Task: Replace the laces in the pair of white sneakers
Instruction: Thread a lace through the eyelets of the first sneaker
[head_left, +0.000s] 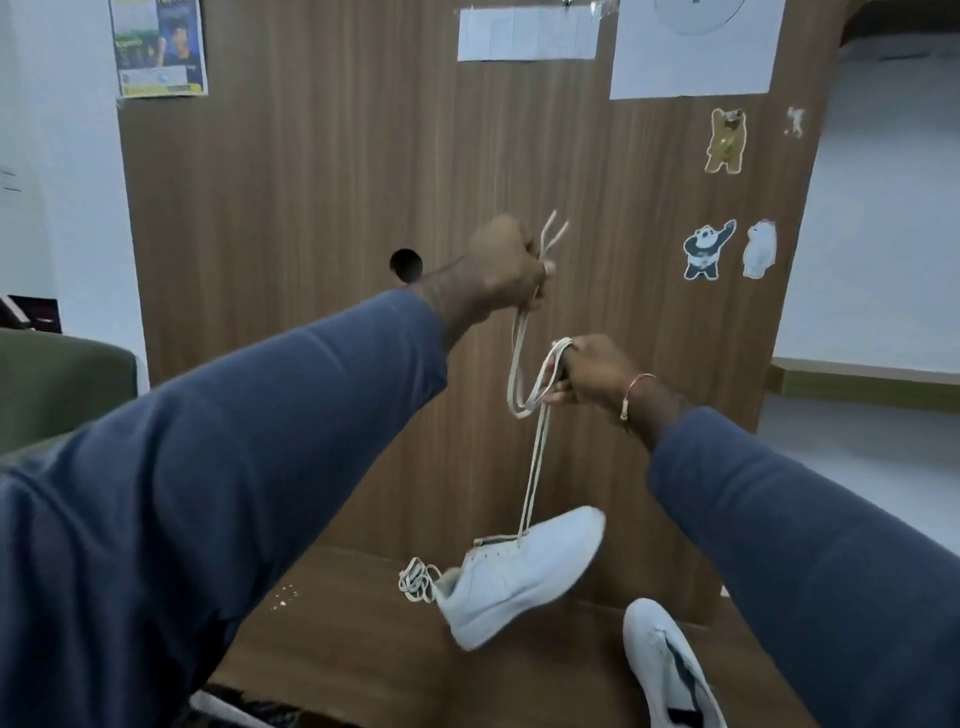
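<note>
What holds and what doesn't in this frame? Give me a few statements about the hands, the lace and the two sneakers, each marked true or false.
1. Both the left hand and the right hand grip the lace. True.
2. The lace runs down into a tilted sneaker with its toe raised. True.
3. The second sneaker is held in the right hand. False: it lies on the table, lower right, and no hand touches it.
4. The left hand is lower than the right hand. False: it is higher.
5. A loose lace bundle sits by the tilted sneaker's heel. True.
</note>
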